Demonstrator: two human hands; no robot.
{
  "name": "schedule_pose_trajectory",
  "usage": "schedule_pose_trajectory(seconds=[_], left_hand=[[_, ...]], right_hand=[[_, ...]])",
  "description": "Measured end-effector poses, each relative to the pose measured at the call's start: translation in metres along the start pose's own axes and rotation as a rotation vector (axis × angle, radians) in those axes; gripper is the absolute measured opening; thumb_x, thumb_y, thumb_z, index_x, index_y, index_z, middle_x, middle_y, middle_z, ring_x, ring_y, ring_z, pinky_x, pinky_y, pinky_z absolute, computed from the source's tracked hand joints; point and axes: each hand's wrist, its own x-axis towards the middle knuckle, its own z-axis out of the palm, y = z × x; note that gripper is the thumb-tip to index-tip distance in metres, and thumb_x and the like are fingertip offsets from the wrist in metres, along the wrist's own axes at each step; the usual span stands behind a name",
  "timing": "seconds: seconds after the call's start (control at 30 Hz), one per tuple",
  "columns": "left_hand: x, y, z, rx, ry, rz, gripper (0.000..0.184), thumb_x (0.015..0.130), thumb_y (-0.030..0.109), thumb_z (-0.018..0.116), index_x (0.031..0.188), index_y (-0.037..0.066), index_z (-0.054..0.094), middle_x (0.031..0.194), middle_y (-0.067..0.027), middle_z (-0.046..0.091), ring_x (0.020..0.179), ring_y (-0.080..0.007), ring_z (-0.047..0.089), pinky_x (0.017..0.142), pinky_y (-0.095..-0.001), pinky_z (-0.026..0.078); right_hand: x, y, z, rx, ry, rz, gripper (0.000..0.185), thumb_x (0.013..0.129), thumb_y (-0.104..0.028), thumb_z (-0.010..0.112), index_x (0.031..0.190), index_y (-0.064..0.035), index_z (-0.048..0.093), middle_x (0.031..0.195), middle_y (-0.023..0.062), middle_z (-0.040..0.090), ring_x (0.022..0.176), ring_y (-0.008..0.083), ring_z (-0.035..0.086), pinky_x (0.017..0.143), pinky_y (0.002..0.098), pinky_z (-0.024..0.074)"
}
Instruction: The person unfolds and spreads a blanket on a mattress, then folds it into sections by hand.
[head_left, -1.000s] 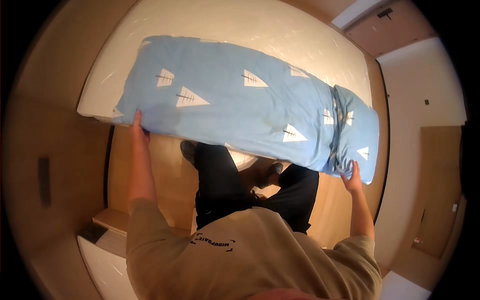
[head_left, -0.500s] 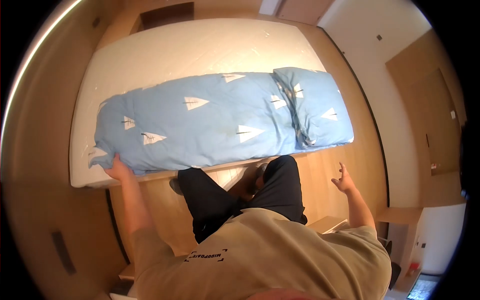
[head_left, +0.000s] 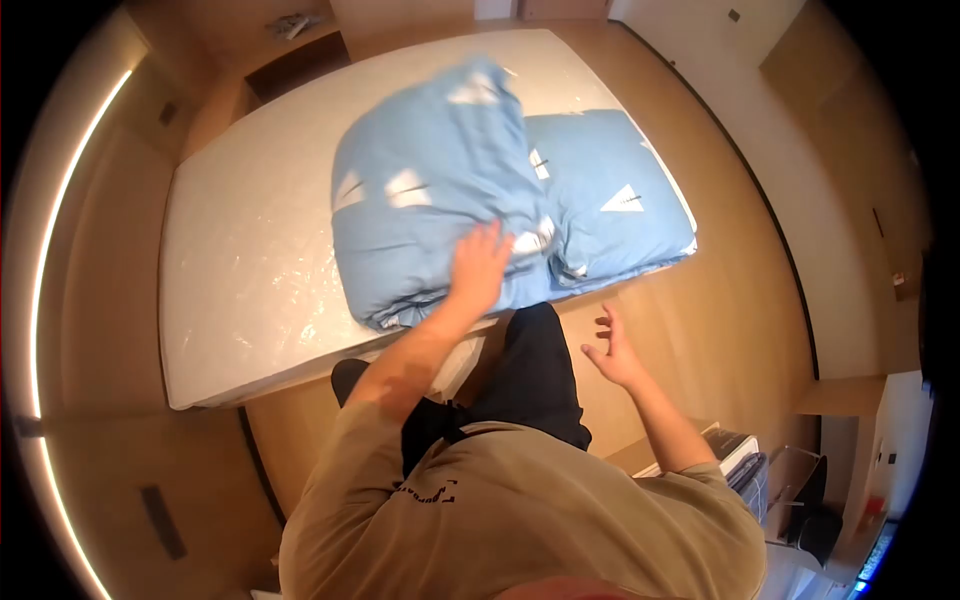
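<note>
A blue duvet (head_left: 420, 150) with white tree shapes lies along the near side of the mattress (head_left: 250, 230). Its left part is folded over toward the right, and the far upper corner stands raised and slightly blurred. My left hand (head_left: 480, 268) rests on top of this fold near its right edge, fingers stretched out over the fabric. Further right, a second folded part (head_left: 610, 190) of the duvet lies on the bed. My right hand (head_left: 616, 352) hangs in the air off the bed's near edge, fingers apart, holding nothing.
My legs (head_left: 530, 370) stand close against the bed's near side. Wooden floor (head_left: 700, 310) runs along the right. A lit wall panel (head_left: 75, 220) is at the left. Behind me on the right are a box (head_left: 730, 440) and a dark chair (head_left: 815, 525).
My left hand has carried the duvet's left end over to the right, baring the mattress there. My right hand has moved left, closer to my body. The view has shifted.
</note>
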Motion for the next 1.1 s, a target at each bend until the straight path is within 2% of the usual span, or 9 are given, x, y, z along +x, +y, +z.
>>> schedule_pose_trajectory(seconds=[0.07, 0.17, 0.3, 0.4, 0.5, 0.6, 0.7, 0.8, 1.1], left_hand=[[-0.030, 0.020, 0.043, -0.093, -0.326, 0.056, 0.052, 0.079, 0.009, 0.058, 0.131, 0.009, 0.053, 0.148, -0.0166, 0.038, 0.134, -0.0350, 0.039, 0.109, -0.0470, 0.031], [-0.062, 0.033, 0.039, -0.161, -0.323, 0.203, 0.053, 0.083, 0.012, 0.056, 0.136, 0.009, 0.050, 0.153, -0.0161, 0.032, 0.140, -0.0362, 0.029, 0.114, -0.0488, 0.022], [-0.084, 0.026, -0.007, -0.169, -0.268, -0.199, 0.067, 0.073, 0.025, 0.072, 0.135, 0.016, 0.050, 0.147, -0.0179, 0.036, 0.139, -0.0379, 0.028, 0.108, -0.0676, 0.015], [-0.121, -0.032, 0.001, -0.061, 0.347, -0.489, 0.090, 0.066, 0.024, 0.080, 0.140, 0.003, 0.033, 0.144, -0.0272, 0.030, 0.135, -0.0424, 0.027, 0.108, -0.0628, 0.019], [-0.148, -0.082, -0.003, -0.020, 0.322, -0.813, 0.104, 0.059, 0.029, 0.085, 0.140, -0.002, 0.028, 0.143, -0.0277, 0.028, 0.134, -0.0435, 0.027, 0.109, -0.0541, 0.025], [-0.177, -0.109, 0.008, -0.239, 0.405, -0.826, 0.107, 0.057, 0.029, 0.086, 0.141, 0.000, 0.026, 0.143, -0.0268, 0.029, 0.132, -0.0439, 0.030, 0.109, -0.0534, 0.027], [-0.177, -0.117, 0.010, -0.223, 0.417, -0.794, 0.107, 0.057, 0.025, 0.085, 0.142, 0.002, 0.025, 0.143, -0.0250, 0.029, 0.129, -0.0440, 0.033, 0.108, -0.0520, 0.030], [-0.190, -0.150, 0.016, -0.225, 0.455, -0.850, 0.103, 0.058, 0.022, 0.085, 0.142, 0.008, 0.027, 0.138, -0.0216, 0.034, 0.125, -0.0432, 0.037, 0.104, -0.0509, 0.034], [-0.222, -0.247, -0.007, -0.290, 0.129, -0.673, 0.067, 0.068, 0.011, 0.076, 0.129, 0.004, 0.050, 0.124, -0.0198, 0.053, 0.110, -0.0384, 0.055, 0.092, -0.0418, 0.047]], right_hand=[[0.003, 0.002, 0.023, 0.077, -0.025, 0.090, 0.084, 0.081, -0.021, 0.074, 0.145, -0.0008, 0.023, 0.126, 0.0226, 0.052, 0.107, 0.0342, 0.059, 0.091, 0.0424, 0.0490], [0.008, 0.006, 0.048, 0.155, -0.028, 0.116, 0.080, 0.081, -0.023, 0.075, 0.143, 0.0002, 0.029, 0.124, 0.0228, 0.054, 0.108, 0.0335, 0.059, 0.091, 0.0417, 0.0492], [0.066, 0.015, 0.029, 0.305, 0.035, 0.005, 0.079, 0.079, -0.031, 0.078, 0.138, 0.0014, 0.037, 0.124, 0.0224, 0.055, 0.113, 0.0289, 0.058, 0.094, 0.0404, 0.0478], [0.147, 0.020, 0.015, 0.259, 0.157, -0.046, 0.082, 0.075, -0.036, 0.082, 0.133, 0.0060, 0.041, 0.126, 0.0225, 0.055, 0.118, 0.0280, 0.053, 0.099, 0.0380, 0.0448], [0.217, -0.015, 0.026, 0.248, 0.226, 0.071, 0.088, 0.071, -0.038, 0.084, 0.131, 0.0095, 0.041, 0.126, 0.0231, 0.056, 0.114, 0.0294, 0.057, 0.096, 0.0368, 0.0469], [0.228, -0.077, 0.054, 0.092, 0.108, 0.189, 0.094, 0.069, -0.042, 0.083, 0.133, 0.0119, 0.040, 0.123, 0.0225, 0.059, 0.109, 0.0313, 0.061, 0.091, 0.0367, 0.0501], [0.264, -0.075, 0.094, 0.424, -0.278, 0.357, 0.099, 0.068, -0.047, 0.082, 0.139, 0.0066, 0.039, 0.132, 0.0217, 0.054, 0.116, 0.0313, 0.057, 0.096, 0.0385, 0.0464], [0.230, -0.140, 0.114, 0.515, -0.358, 0.444, 0.092, 0.070, -0.044, 0.082, 0.137, 0.0055, 0.042, 0.130, 0.0210, 0.056, 0.116, 0.0312, 0.057, 0.097, 0.0386, 0.0453], [0.275, -0.150, 0.139, 0.755, -0.426, 0.456, 0.066, 0.080, -0.037, 0.074, 0.131, 0.0000, 0.053, 0.123, 0.0142, 0.063, 0.113, 0.0289, 0.059, 0.100, 0.0392, 0.0444]])
